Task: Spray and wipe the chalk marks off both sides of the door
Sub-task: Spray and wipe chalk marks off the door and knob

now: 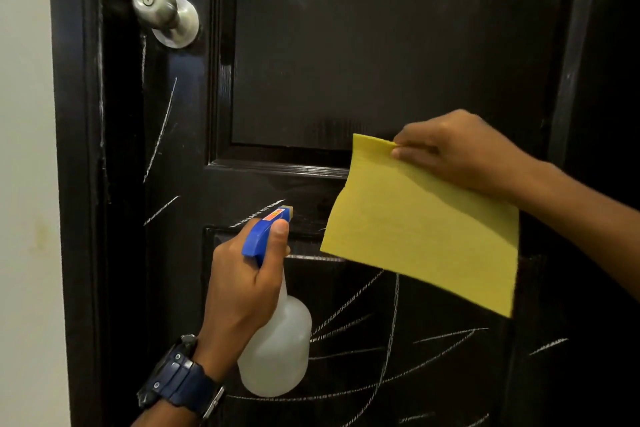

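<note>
A black panelled door (346,62) fills the view. White chalk marks (391,329) cross its lower panel, and more streaks run down the left stile below the knob. The upper panel looks smeared and mostly free of lines. My left hand (242,291) grips a white spray bottle (277,354) with a blue trigger head, its nozzle pointing at the door's middle rail. My right hand (460,152) pinches the top corner of a yellow cloth (422,229), which hangs flat in front of the door.
A silver door knob (162,10) sticks out at the upper left. The black door frame (76,184) meets a pale wall (24,149) on the left. A dark watch sits on my left wrist.
</note>
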